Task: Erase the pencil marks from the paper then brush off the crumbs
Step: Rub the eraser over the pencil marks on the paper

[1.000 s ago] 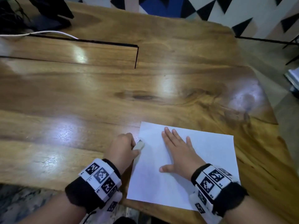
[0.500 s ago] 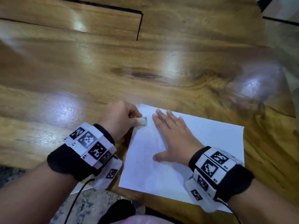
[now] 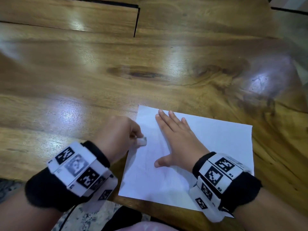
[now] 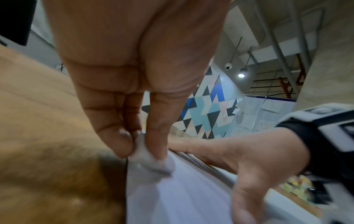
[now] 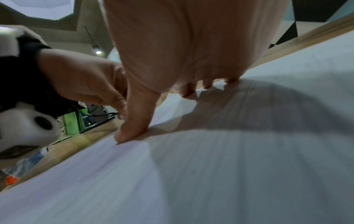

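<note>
A white sheet of paper [image 3: 208, 147] lies at the near edge of the wooden table [image 3: 116, 72]. Faint pencil lines show on it near my right palm. My left hand [image 3: 116, 135] pinches a small white eraser [image 3: 142, 142] between thumb and fingers, its tip on the paper's left edge. In the left wrist view the eraser [image 4: 151, 160] touches the paper [image 4: 191, 197] just inside that edge. My right hand [image 3: 178, 139] lies flat on the sheet with fingers straight and thumb spread, pressing it down. The right wrist view shows the thumb and fingertips [image 5: 132, 131] on the paper [image 5: 210, 174].
A dark slot [image 3: 135, 20] cuts into the tabletop at the far left. The table's near edge runs just under the paper's lower corner, with patterned floor [image 3: 83, 217] below. Bare wood stretches beyond and to the left of the sheet.
The view has tilted down and moved closer. My left hand with the eraser has slid toward me along the paper's left edge. The right hand stays flat on the sheet.
</note>
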The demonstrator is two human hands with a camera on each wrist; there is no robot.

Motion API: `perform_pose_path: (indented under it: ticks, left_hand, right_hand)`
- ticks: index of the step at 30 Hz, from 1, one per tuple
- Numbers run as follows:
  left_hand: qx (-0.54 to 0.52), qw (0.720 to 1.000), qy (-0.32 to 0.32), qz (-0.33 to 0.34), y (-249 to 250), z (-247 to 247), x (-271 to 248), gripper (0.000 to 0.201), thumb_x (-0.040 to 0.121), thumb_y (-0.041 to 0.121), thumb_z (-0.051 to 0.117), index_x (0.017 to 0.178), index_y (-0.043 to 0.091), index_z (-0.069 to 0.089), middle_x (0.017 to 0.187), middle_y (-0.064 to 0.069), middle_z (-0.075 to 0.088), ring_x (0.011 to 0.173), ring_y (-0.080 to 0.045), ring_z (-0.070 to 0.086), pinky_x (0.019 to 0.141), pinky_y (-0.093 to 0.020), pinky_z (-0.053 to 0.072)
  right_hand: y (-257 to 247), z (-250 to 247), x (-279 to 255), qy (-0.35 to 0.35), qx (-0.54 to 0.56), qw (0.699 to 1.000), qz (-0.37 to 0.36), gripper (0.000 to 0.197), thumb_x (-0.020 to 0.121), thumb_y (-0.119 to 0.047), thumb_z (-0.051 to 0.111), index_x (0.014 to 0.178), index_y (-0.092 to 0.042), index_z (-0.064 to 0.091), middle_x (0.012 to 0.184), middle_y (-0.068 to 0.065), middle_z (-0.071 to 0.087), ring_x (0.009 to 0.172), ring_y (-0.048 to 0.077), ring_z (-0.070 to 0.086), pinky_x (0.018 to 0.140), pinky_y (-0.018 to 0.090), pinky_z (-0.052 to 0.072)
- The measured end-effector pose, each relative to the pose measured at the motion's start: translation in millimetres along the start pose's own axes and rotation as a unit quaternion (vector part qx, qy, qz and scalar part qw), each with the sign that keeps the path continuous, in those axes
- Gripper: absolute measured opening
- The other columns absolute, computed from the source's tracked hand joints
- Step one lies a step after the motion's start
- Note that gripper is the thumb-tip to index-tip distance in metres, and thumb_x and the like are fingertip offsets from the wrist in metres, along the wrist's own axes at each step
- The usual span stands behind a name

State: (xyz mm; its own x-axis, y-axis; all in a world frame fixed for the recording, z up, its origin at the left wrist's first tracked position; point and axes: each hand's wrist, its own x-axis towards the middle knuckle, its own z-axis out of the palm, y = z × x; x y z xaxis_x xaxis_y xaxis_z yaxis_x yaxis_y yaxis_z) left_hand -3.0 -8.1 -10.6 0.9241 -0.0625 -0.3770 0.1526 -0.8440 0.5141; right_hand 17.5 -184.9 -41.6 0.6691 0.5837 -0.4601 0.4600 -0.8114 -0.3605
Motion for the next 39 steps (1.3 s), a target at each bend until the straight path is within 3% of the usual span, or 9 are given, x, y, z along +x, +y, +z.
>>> perform_pose_path:
  ticks: [5,7,13,20,26,29,33,35,39]
  left_hand:
    - [0.002,0.998,0.069,0.0,16.3,-9.3,36.1,0.014,0.072,0.025,0.071,0.085,0.021,0.071,0.059,0.005,0.056,0.062,-0.012,0.051,0.058,-0.022,0.033]
    - [0.01,0.997,0.075,0.005,13.0,-5.5,35.6,0.011,0.073,0.026,0.071,0.081,0.019,0.072,0.055,0.008,0.051,0.057,-0.009,0.048,0.051,-0.021,0.032]
    - [-0.003,0.997,-0.071,0.015,-4.3,-2.2,7.4,0.021,0.066,0.023,0.078,0.056,0.035,0.064,0.068,0.005,0.068,0.053,0.0,0.055,0.048,-0.008,0.038]
    - [0.001,0.999,0.051,0.009,11.0,-9.1,47.0,0.013,0.072,0.019,0.07,0.085,0.018,0.068,0.068,-0.002,0.065,0.057,-0.007,0.049,0.05,-0.021,0.031]
    - [0.039,0.994,-0.095,0.023,2.4,-4.5,14.9,0.007,0.068,0.03,0.075,0.07,0.028,0.068,0.067,0.005,0.067,0.059,-0.004,0.055,0.048,-0.009,0.035]
    - [0.018,0.999,-0.032,0.031,5.7,-8.8,31.7,0.011,0.069,0.026,0.073,0.08,0.023,0.071,0.062,0.007,0.062,0.057,-0.003,0.053,0.047,-0.008,0.033]
    - [0.024,0.998,0.043,0.043,14.8,-6.8,46.0,0.012,0.073,0.015,0.069,0.086,0.015,0.069,0.064,0.001,0.059,0.059,-0.012,0.049,0.055,-0.022,0.034]
    - [0.028,0.998,0.014,0.049,9.2,-1.9,32.8,0.004,0.073,0.016,0.068,0.077,0.018,0.069,0.068,0.0,0.065,0.064,-0.015,0.055,0.059,-0.022,0.038]
    - [0.054,0.991,-0.115,0.052,-0.3,3.0,2.6,0.028,0.068,0.027,0.074,0.051,0.037,0.054,0.06,0.009,0.059,0.059,-0.002,0.052,0.055,-0.019,0.037]
  right_hand:
    - [-0.4,-0.7,0.5,0.003,0.013,1.0,0.005,0.129,0.065,-0.057,0.074,0.148,-0.021,-0.017,0.154,-0.011,-0.027,0.14,0.006,-0.026,0.113,0.031,-0.018]
    - [0.3,-0.4,0.4,0.003,0.012,1.0,0.002,0.128,0.065,-0.058,0.074,0.148,-0.021,-0.017,0.154,-0.011,-0.027,0.138,0.004,-0.028,0.113,0.031,-0.018]
    - [0.8,-0.7,-0.8,0.002,0.006,1.0,-0.001,0.127,0.066,-0.061,0.071,0.148,-0.022,-0.018,0.153,-0.011,-0.029,0.138,0.004,-0.029,0.114,0.032,-0.018]
    - [0.8,0.9,0.1,0.003,-0.007,1.0,0.002,0.129,0.065,-0.063,0.071,0.148,-0.022,-0.019,0.154,-0.011,-0.028,0.141,0.008,-0.026,0.113,0.033,-0.017]
    - [0.3,-0.2,-0.8,0.003,0.001,1.0,0.001,0.128,0.065,-0.061,0.072,0.148,-0.022,-0.017,0.154,-0.011,-0.028,0.14,0.007,-0.027,0.113,0.032,-0.018]
    - [0.1,0.4,-0.4,0.002,0.001,1.0,0.002,0.128,0.065,-0.061,0.072,0.148,-0.022,-0.017,0.154,-0.011,-0.028,0.141,0.008,-0.026,0.114,0.032,-0.017]
    - [0.0,0.8,-0.4,0.0,-0.005,1.0,0.004,0.129,0.065,-0.062,0.072,0.148,-0.021,-0.018,0.154,-0.011,-0.028,0.141,0.008,-0.026,0.114,0.033,-0.016]
    - [0.3,1.0,-0.3,0.001,-0.005,1.0,0.005,0.129,0.065,-0.062,0.071,0.148,-0.021,-0.019,0.153,-0.01,-0.029,0.141,0.008,-0.027,0.114,0.033,-0.016]
    - [-0.1,0.3,-1.1,-0.002,-0.008,1.0,0.005,0.128,0.066,-0.062,0.071,0.148,-0.02,-0.019,0.153,-0.009,-0.03,0.141,0.009,-0.027,0.115,0.033,-0.016]
